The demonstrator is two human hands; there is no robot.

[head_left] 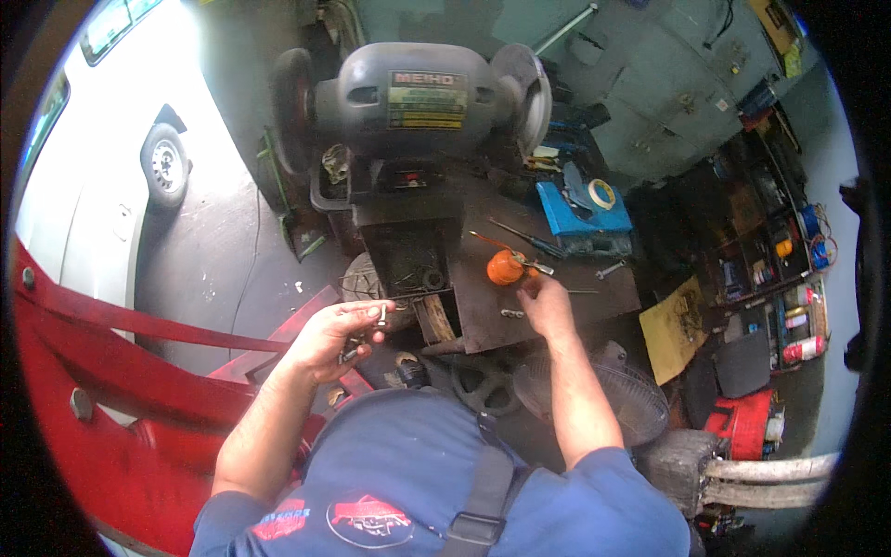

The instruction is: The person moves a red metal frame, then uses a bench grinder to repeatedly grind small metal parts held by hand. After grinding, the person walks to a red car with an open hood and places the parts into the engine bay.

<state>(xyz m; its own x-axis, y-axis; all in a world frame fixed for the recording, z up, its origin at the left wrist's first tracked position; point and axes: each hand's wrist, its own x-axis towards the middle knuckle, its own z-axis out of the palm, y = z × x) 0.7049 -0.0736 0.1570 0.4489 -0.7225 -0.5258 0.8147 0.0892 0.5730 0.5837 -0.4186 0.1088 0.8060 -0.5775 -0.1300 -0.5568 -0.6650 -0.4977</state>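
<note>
My left hand (336, 342) is raised in front of my chest, its fingers curled around small metal parts. A short metal bolt (382, 315) sticks up between the thumb and forefinger. Another metal piece (349, 353) shows under the curled fingers; its kind is too small to tell. Over the metal bench top, my right hand (546, 304) has its fingers closed at the lever end of an orange oil can (506, 267) with a thin spout. Close to that hand, a small metal piece (511, 314) lies on the bench.
A grey bench grinder (418, 60) stands beyond my hands. On the bench (483, 325) are a screwdriver (548, 247), a loose bolt (611, 269) and a blue case (561, 216) bearing a tape roll (601, 194). A fan (613, 395) sits below my right forearm; red machinery (139, 371) is at left.
</note>
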